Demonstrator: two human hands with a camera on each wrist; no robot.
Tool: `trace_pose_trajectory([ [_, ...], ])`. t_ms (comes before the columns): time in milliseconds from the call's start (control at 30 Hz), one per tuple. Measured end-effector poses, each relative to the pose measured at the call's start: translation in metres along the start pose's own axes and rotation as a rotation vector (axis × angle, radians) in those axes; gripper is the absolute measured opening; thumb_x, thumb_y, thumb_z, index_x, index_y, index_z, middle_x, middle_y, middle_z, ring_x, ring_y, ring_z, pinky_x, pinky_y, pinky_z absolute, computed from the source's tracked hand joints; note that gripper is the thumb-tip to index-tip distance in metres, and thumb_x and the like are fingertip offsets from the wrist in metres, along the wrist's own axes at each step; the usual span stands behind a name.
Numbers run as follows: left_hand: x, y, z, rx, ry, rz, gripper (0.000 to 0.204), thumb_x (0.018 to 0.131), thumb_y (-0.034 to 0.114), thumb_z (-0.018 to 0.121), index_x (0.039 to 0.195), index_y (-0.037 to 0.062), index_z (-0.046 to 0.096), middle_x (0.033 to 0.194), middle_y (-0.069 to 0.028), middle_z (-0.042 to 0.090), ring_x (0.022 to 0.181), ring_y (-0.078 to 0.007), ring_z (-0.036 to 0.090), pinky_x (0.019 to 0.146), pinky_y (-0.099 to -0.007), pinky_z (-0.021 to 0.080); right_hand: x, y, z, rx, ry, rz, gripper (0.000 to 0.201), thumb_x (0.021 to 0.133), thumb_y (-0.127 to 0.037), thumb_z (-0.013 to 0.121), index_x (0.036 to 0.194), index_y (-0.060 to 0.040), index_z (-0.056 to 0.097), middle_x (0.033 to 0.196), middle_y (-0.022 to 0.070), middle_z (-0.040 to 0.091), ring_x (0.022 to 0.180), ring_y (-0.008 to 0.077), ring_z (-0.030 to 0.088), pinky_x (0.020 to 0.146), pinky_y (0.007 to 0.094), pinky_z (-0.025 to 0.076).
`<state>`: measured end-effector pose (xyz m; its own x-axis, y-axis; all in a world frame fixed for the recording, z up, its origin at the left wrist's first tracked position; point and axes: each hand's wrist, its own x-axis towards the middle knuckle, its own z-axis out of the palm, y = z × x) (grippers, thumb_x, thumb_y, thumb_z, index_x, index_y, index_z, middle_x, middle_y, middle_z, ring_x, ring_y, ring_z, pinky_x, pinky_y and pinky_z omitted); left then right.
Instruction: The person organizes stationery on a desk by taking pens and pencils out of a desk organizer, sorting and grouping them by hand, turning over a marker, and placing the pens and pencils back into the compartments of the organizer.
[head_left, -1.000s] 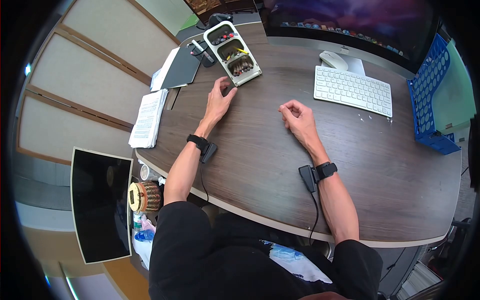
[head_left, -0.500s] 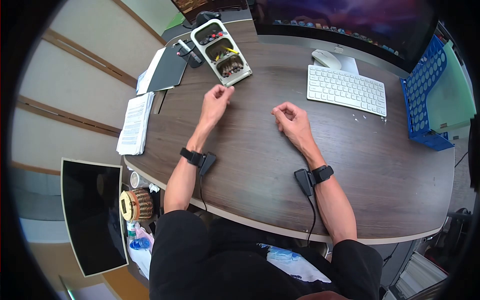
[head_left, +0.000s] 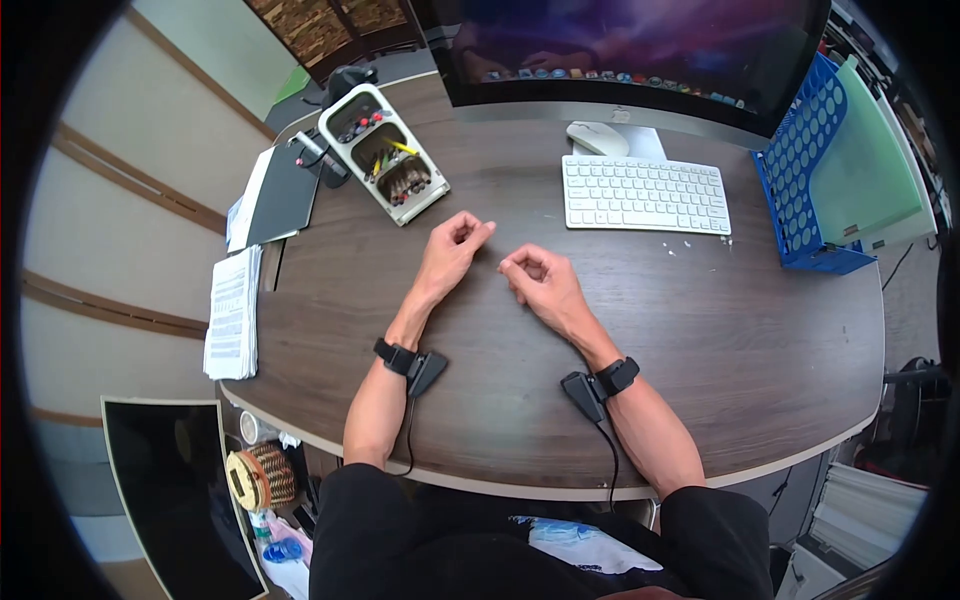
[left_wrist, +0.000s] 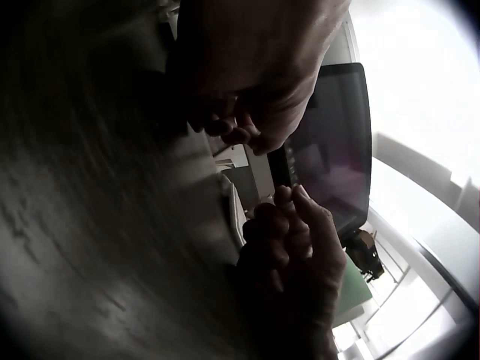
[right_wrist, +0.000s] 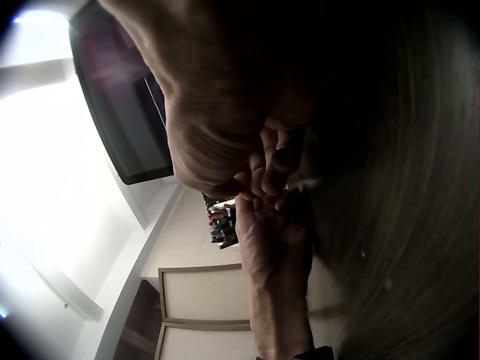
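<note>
In the head view the left hand (head_left: 447, 258) and the right hand (head_left: 548, 290) face each other a short gap apart over the brown desk (head_left: 500, 400). Both have loosely bent fingers, and nothing shows in either. Nearest the left hand, beyond its fingertips, stands a white organizer (head_left: 433, 200) with pens in three compartments. The left wrist view has the left hand (left_wrist: 259, 67) dark at the top and the right hand (left_wrist: 300, 262) below. In the right wrist view the right hand (right_wrist: 217, 112) partly overlaps the left hand (right_wrist: 271, 244).
A white keyboard (head_left: 645, 195), a mouse (head_left: 598, 138) and a monitor (head_left: 620, 115) are at the back. On the right stands a blue file rack (head_left: 800, 210). Papers (head_left: 232, 315), a dark folder (head_left: 282, 197) and a black pen cup (head_left: 333, 173) lie or stand on the left.
The left hand has moved away from the organizer toward the right hand, and the gap between them has narrowed. The head view has shifted, with the organizer and keyboard now further left in it.
</note>
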<state>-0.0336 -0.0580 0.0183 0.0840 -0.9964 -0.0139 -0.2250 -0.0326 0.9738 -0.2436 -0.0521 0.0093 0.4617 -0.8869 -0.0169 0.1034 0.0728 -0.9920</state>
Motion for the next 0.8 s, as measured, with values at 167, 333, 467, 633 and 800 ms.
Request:
trace_pose_trajectory([
  [167, -0.001, -0.014, -0.01, -0.252, 0.114, 0.024, 0.025, 0.107, 0.018, 0.071, 0.086, 0.0104, 0.059, 0.077, 0.0068, 0.052, 0.069, -0.0043, 0.044, 0.072, -0.0244, 0.043, -0.001, -0.006, 0.001, -0.004, -0.009, 0.047, 0.019, 0.105, -0.02, 0.073, 0.101, -0.0015, 0.073, 0.073, -0.0045, 0.064, 0.065, 0.0029, 0.055, 0.059, 0.0235, 0.045],
  [333, -0.002, -0.023, -0.007, -0.235, 0.126, 0.071, 0.026, 0.107, 0.018, 0.071, 0.085, 0.0098, 0.059, 0.076, 0.0067, 0.053, 0.069, -0.0034, 0.045, 0.072, -0.0233, 0.044, -0.001, -0.007, 0.002, -0.006, -0.006, 0.07, 0.019, 0.105, -0.021, 0.073, 0.103, -0.0018, 0.073, 0.075, -0.0038, 0.065, 0.066, 0.0035, 0.056, 0.06, 0.0232, 0.045],
  [467, -0.003, -0.024, -0.006, -0.145, 0.091, 0.034, 0.026, 0.106, 0.016, 0.074, 0.085, 0.0096, 0.06, 0.079, 0.007, 0.058, 0.074, -0.0009, 0.05, 0.068, -0.0206, 0.04, -0.001, -0.005, 0.001, 0.004, -0.017, 0.084, 0.018, 0.105, -0.02, 0.072, 0.104, -0.0021, 0.072, 0.076, -0.004, 0.065, 0.068, 0.0036, 0.057, 0.061, 0.0231, 0.045],
  [633, -0.002, -0.029, -0.004, -0.152, 0.093, 0.112, 0.043, 0.104, 0.011, 0.072, 0.075, 0.0116, 0.04, 0.072, 0.0109, 0.037, 0.068, -0.0032, 0.033, 0.058, -0.0275, 0.029, -0.003, -0.006, 0.002, 0.003, -0.014, 0.078, 0.017, 0.106, -0.019, 0.072, 0.105, -0.0022, 0.072, 0.076, -0.0045, 0.065, 0.068, 0.0032, 0.056, 0.061, 0.0228, 0.045],
  [800, -0.01, -0.016, -0.004, 0.056, 0.074, 0.086, 0.048, 0.098, 0.003, 0.07, 0.074, 0.0108, 0.029, 0.072, 0.0065, 0.032, 0.071, -0.006, 0.029, 0.06, -0.0287, 0.03, -0.004, -0.007, 0.003, -0.003, 0.002, 0.09, 0.02, 0.106, -0.017, 0.071, 0.091, -0.0045, 0.066, 0.073, -0.0058, 0.06, 0.068, 0.0019, 0.051, 0.06, 0.0226, 0.041],
])
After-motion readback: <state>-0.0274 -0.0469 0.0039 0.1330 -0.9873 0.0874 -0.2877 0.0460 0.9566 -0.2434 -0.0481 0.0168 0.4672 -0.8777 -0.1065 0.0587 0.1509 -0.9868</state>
